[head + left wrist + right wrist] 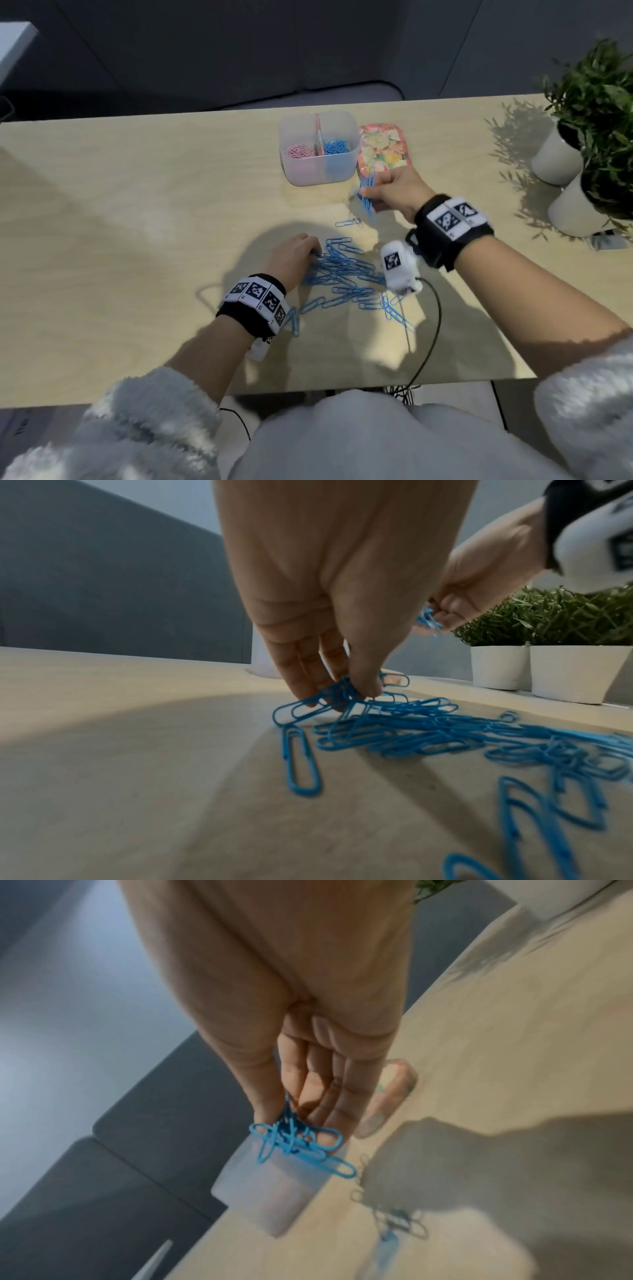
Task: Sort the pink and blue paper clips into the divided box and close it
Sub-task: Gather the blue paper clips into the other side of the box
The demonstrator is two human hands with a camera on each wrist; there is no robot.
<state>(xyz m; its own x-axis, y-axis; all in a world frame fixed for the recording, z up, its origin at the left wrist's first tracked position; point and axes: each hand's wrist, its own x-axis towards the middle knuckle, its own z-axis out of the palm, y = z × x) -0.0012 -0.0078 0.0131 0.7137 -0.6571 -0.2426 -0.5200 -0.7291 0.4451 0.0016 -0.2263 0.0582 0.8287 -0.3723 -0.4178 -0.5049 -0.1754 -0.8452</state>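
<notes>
A translucent divided box [318, 171] stands open at mid-table, with pink clips [299, 150] in its left half and blue clips [335, 146] in its right half. Its floral lid [385, 145] lies just right of it. A loose pile of blue paper clips [346, 270] [411, 723] spreads in front of me. My left hand [294, 255] [342, 691] pinches a few clips at the pile's left edge. My right hand [387, 195] [294, 1123] holds a bunch of blue clips [366, 195] [301, 1145] in the air, near the box's right front corner.
Two white pots with green plants [589, 144] stand at the table's right end. A black cable [431, 339] runs from my right wrist over the table's near edge. A single blue clip [347, 222] lies between the pile and the box.
</notes>
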